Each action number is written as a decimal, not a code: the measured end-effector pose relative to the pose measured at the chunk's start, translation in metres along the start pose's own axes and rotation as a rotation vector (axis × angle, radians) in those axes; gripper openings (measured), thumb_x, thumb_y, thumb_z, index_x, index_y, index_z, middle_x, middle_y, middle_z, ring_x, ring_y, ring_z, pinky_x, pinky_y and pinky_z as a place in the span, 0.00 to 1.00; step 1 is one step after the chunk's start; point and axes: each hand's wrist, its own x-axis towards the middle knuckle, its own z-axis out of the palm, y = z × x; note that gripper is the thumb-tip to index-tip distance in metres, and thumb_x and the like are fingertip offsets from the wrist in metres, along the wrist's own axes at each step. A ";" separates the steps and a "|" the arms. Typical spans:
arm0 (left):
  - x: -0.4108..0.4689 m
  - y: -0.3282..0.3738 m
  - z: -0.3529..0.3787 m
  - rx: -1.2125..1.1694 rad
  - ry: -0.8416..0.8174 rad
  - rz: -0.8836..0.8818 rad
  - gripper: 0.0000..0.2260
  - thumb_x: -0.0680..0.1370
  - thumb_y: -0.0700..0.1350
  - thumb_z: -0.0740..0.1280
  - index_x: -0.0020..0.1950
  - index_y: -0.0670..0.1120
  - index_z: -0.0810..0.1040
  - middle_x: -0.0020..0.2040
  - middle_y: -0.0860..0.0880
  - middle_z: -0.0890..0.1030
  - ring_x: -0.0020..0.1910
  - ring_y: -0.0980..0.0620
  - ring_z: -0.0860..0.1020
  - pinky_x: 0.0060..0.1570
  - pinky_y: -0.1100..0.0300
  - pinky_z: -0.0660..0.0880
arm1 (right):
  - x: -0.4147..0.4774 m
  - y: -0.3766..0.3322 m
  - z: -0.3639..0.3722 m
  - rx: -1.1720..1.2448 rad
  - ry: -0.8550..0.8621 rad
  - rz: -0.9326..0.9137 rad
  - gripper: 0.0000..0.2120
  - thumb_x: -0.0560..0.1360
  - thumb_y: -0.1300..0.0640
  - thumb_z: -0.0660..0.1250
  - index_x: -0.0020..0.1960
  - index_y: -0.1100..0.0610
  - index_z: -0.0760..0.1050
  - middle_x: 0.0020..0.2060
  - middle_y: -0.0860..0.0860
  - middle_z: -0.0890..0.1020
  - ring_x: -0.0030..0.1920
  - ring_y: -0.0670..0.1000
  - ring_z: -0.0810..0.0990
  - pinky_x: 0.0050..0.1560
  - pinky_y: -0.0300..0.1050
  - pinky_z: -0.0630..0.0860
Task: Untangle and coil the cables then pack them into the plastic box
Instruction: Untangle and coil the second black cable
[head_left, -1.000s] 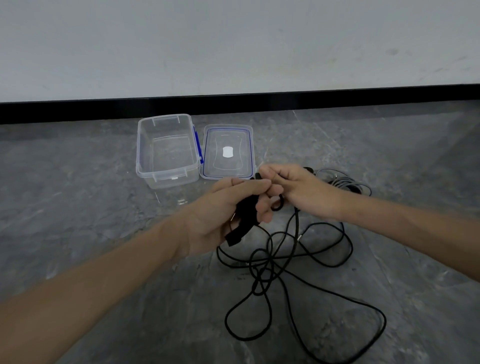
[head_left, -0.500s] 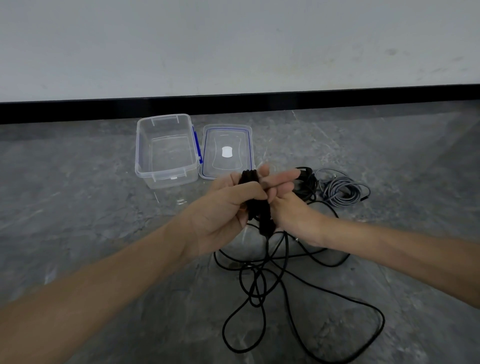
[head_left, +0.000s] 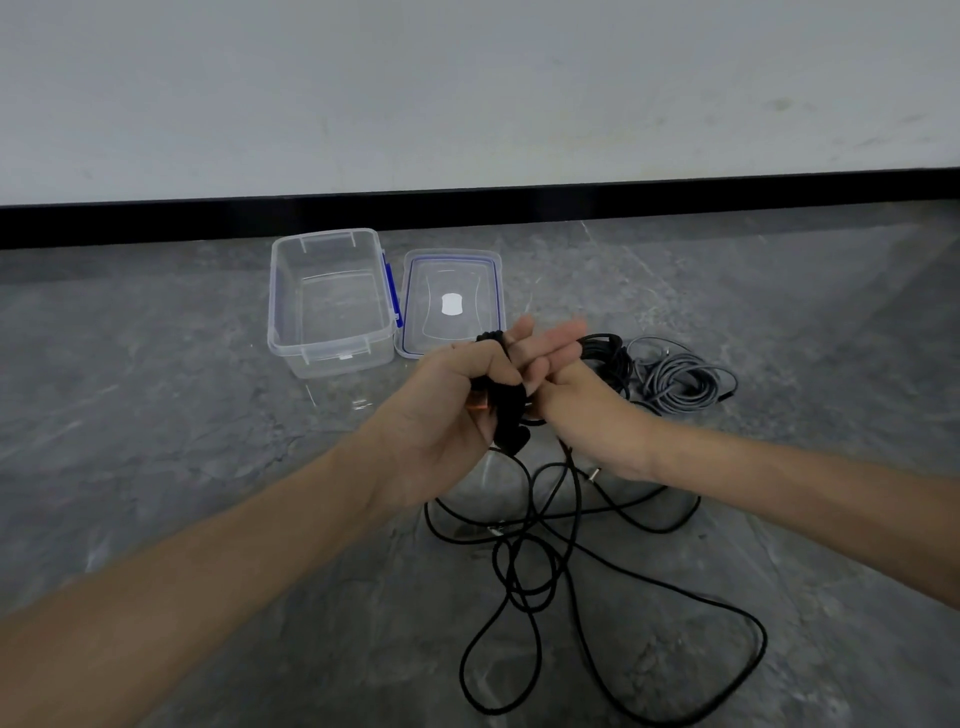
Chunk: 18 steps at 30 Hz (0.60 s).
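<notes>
Since the frame one second earlier, the right hand (head_left: 587, 415) has sunk from beside the left fingertips to a place under them. The wound part of the black cable (head_left: 506, 410) now stands nearly upright instead of slanting.

We see the left hand (head_left: 441, 415) gripping that wound bundle, its thumb curled across the front. Straight fingers (head_left: 553, 345) overlap above the bundle where the two hands meet, and we cannot tell which hand each belongs to. The right hand lies against the bundle's right side; how far it closes, and whether it holds the cable, cannot be read.

From the bundle the rest of the black cable hangs to the floor (head_left: 156, 415). It lies there in loose crossing loops below both wrists, the widest loop reaching toward the floor's near edge.

The plastic box (head_left: 332, 358) stands uncovered near the floor's far edge, by the black skirting (head_left: 467, 208). Its lid (head_left: 498, 291) lies flat just beside the box's right wall.

A coiled grey cable (head_left: 680, 384) lies to the right of the lid. A black coil (head_left: 610, 353) lies just beside it on its left, partly hidden by the right hand.
</notes>
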 end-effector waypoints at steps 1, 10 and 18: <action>0.000 0.001 0.001 -0.001 0.004 0.010 0.17 0.75 0.27 0.50 0.57 0.38 0.71 0.55 0.42 0.84 0.52 0.51 0.83 0.55 0.67 0.75 | 0.000 -0.001 -0.001 0.096 -0.012 0.031 0.14 0.83 0.63 0.54 0.56 0.48 0.75 0.56 0.49 0.81 0.60 0.44 0.79 0.64 0.40 0.73; -0.002 0.008 -0.003 -0.014 0.039 0.030 0.19 0.74 0.28 0.50 0.60 0.39 0.72 0.54 0.46 0.84 0.59 0.51 0.81 0.40 0.66 0.80 | -0.002 -0.006 -0.012 0.407 -0.171 0.146 0.10 0.82 0.59 0.54 0.59 0.58 0.70 0.37 0.48 0.77 0.35 0.44 0.73 0.37 0.44 0.64; -0.002 0.009 -0.008 -0.085 0.021 0.022 0.22 0.70 0.27 0.52 0.61 0.38 0.72 0.55 0.44 0.84 0.52 0.51 0.83 0.57 0.67 0.75 | -0.002 -0.011 -0.014 0.410 -0.230 0.115 0.09 0.73 0.62 0.62 0.52 0.62 0.74 0.47 0.58 0.77 0.48 0.53 0.75 0.54 0.50 0.67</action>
